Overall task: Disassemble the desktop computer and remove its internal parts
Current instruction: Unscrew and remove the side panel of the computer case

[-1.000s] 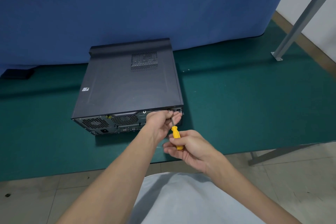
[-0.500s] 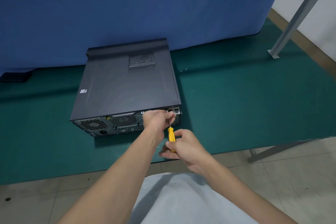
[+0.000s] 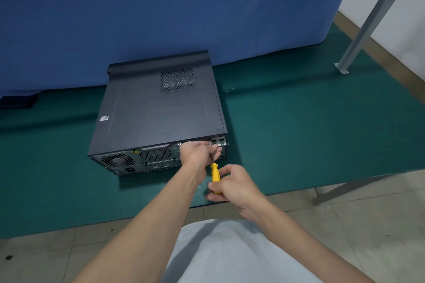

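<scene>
One computer (image 3: pixel 156 110) lies flat on the green surface (image 3: pixel 299 133), left of the middle and close to the front edge, back panel facing the person. I count two round fan grilles (image 3: pixel 118 160) on that panel, both toward its left end. The left hand (image 3: pixel 197 153) is up against the panel's top right, fingers (image 3: pixel 212 147) curled and pinching the metal shaft of the one screwdriver (image 3: pixel 215 172). Its tip sits at the panel's upper right corner. The right hand (image 3: pixel 234 185) is just over the front edge, fingers (image 3: pixel 226 170) wrapped round the yellow handle. Two tiny specks (image 3: pixel 226 91) lie right of the case, too small to identify. One grey pole (image 3: pixel 372 16) stands at the far right corner.
</scene>
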